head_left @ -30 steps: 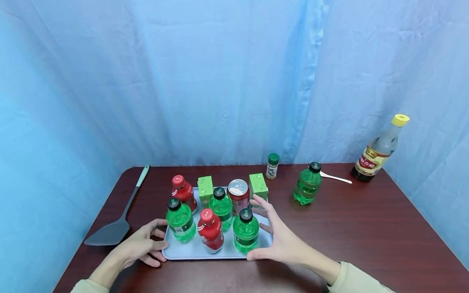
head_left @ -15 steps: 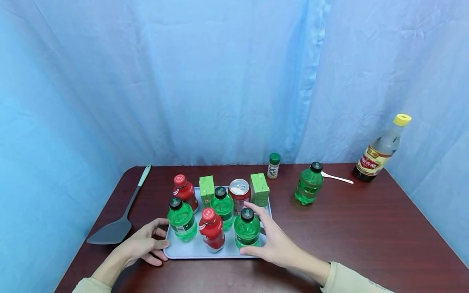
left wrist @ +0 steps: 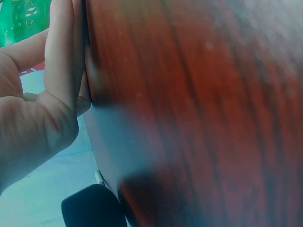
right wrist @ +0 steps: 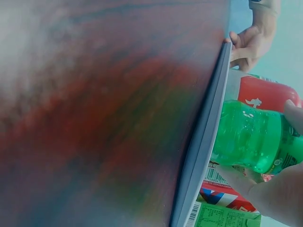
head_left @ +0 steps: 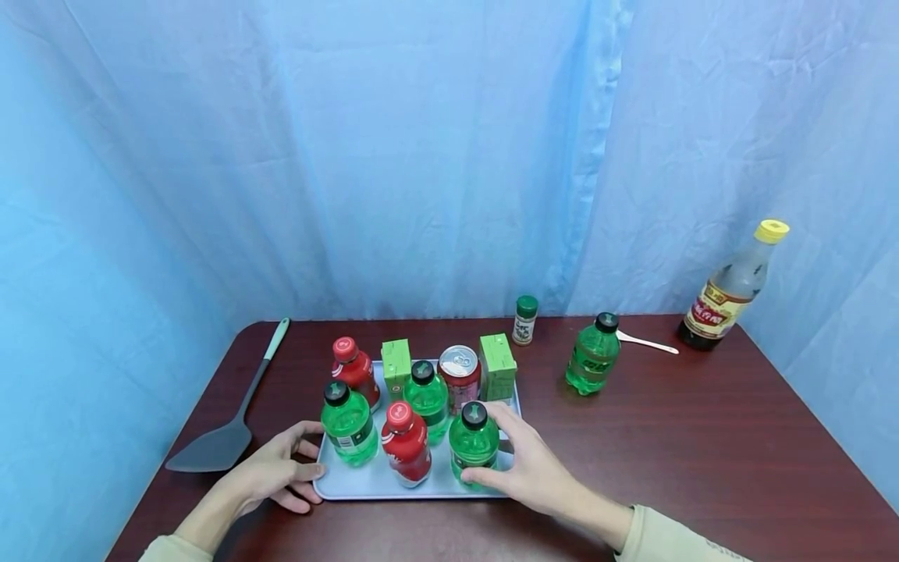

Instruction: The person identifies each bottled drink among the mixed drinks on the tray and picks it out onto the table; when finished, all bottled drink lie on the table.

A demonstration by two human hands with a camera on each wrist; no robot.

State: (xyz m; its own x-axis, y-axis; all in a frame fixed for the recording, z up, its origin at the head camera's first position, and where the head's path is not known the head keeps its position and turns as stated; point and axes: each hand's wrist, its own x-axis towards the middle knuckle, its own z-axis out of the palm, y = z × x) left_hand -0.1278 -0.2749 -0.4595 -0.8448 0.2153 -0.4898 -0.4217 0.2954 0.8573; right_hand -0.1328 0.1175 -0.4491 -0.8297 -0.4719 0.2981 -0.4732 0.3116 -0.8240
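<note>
Blue curtains (head_left: pixel 435 156) enclose a seemingly wooden table (head_left: pixel 688 453).

The right hand (head_left: pixel 528 466) partly hides the near-right green bottle (head_left: pixel 474 439); the right sleeve (head_left: pixel 670 537) runs off the head view's edge; lettering on the far shaker (head_left: pixel 524 326) is too small to read; the table (right wrist: pixel 104 94) blurs in the right wrist view

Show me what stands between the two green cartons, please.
In the head view, a red can stands between them; a black-capped green bottle also shows there, standing nearer the front.
</note>
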